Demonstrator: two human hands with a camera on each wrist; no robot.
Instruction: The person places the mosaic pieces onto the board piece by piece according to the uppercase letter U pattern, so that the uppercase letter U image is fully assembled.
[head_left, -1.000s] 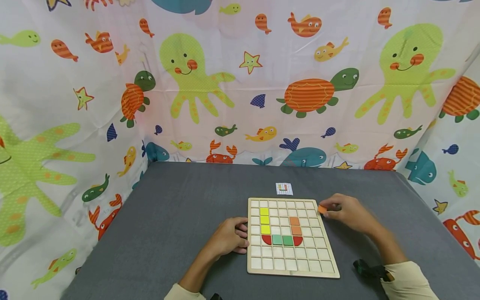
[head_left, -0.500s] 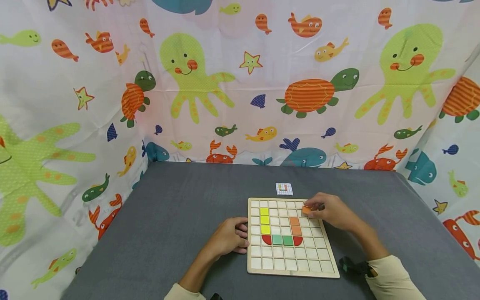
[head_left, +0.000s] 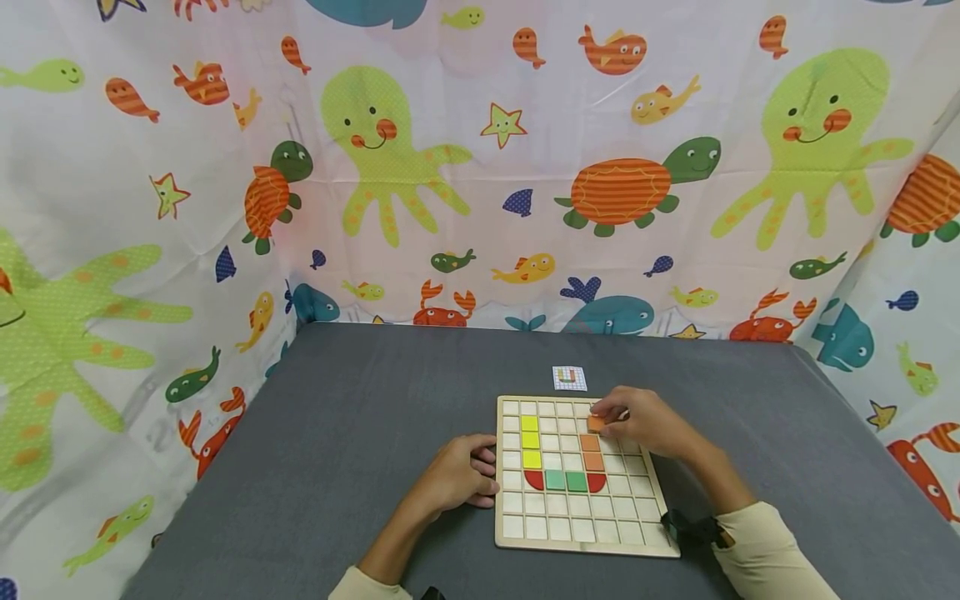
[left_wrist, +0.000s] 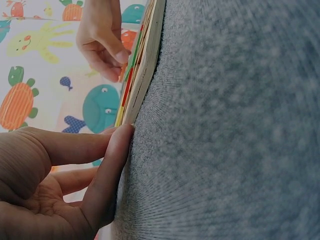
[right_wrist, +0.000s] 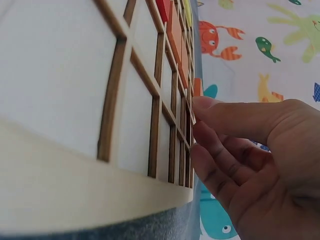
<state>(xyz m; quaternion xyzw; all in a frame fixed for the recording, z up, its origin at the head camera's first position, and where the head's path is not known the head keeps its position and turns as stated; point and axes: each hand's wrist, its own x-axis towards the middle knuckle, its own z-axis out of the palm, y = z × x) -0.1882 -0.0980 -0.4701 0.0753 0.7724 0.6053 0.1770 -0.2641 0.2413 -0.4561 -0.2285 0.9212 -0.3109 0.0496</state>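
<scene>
Right hand [head_left: 645, 425] pinches orange tile [head_left: 596, 423] over board [head_left: 645, 517]; relaxed left hand [head_left: 453, 477] rests beside; card [head_left: 568, 377] beyond.

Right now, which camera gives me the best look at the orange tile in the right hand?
The head view: the orange tile shows between the right hand's fingertips, over the wooden board above two orange tiles already placed. The right wrist view shows only an orange sliver past the fingertips; the left wrist view barely shows it.
</scene>
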